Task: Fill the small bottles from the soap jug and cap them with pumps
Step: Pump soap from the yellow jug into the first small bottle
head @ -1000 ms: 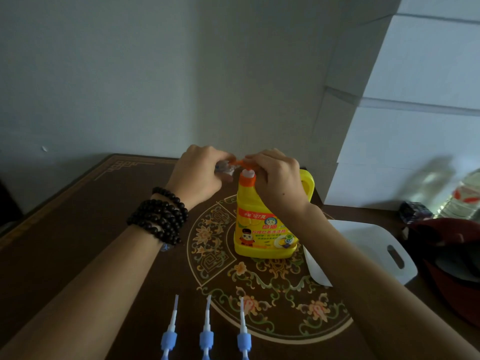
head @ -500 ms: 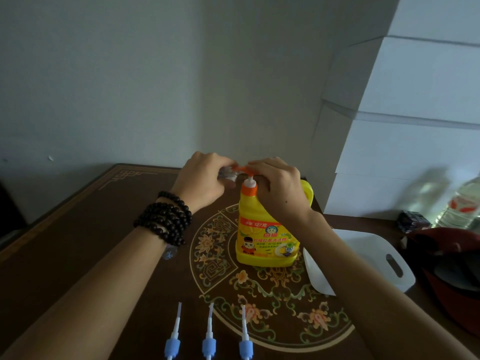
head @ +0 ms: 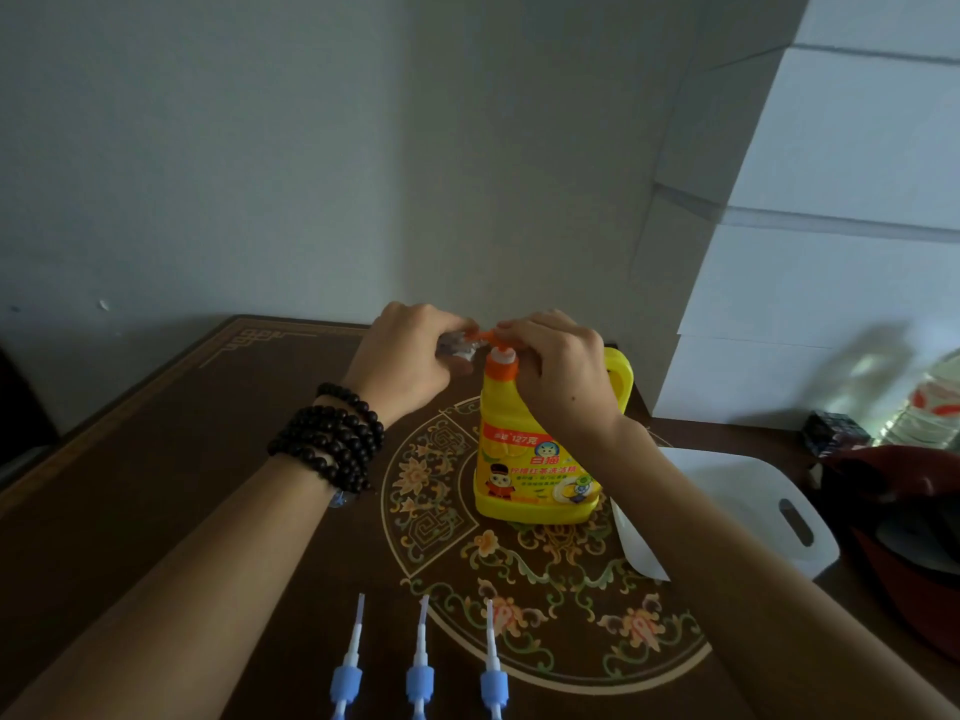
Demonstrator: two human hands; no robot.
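Pumping soap jug at counter center: right hand pressed nozzle, left hand gripped small bottle at 10 o'clock. Misaligned spout could've spilled.

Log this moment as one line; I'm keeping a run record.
step: filling | left hand: holds small bottle at spout | right hand: on soap jug pump | blue pumps: three, on table
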